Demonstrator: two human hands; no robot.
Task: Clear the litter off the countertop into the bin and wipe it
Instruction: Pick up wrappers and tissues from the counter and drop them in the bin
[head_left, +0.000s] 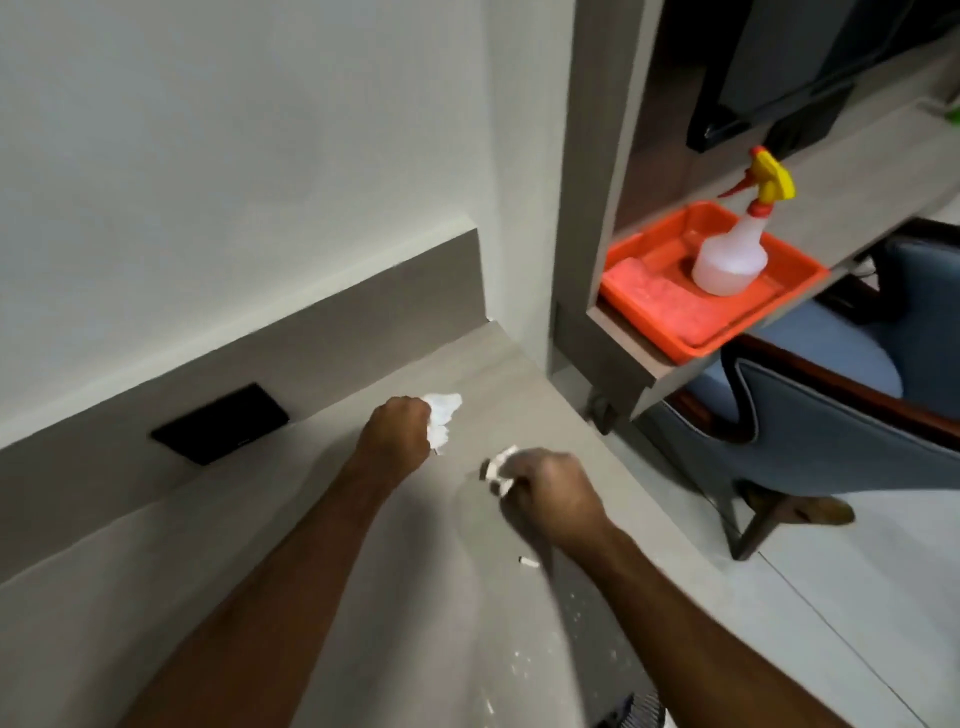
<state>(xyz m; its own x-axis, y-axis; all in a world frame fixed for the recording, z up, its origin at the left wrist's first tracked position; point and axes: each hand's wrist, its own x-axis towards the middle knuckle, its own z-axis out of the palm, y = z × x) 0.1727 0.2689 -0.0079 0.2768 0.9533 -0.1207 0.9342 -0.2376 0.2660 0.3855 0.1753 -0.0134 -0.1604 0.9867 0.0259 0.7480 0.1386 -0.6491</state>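
My left hand (397, 428) is closed in a fist around crumpled white paper (442, 415) that sticks out to its right, just above the grey countertop (218, 561). My right hand (548, 493) is closed on small white paper scraps (500, 470) that show at its fingertips, close to the counter's right edge. One small white scrap (528, 562) lies loose on the counter under my right forearm. Fine white crumbs (519, 665) speckle the counter nearer to me. No bin is in view.
An orange tray (654, 249) on a shelf at the right holds a spray bottle (732, 249) with a yellow trigger and an orange cloth (660, 296). A blue chair (831, 431) stands below the shelf. A black socket plate (221, 423) sits on the backsplash.
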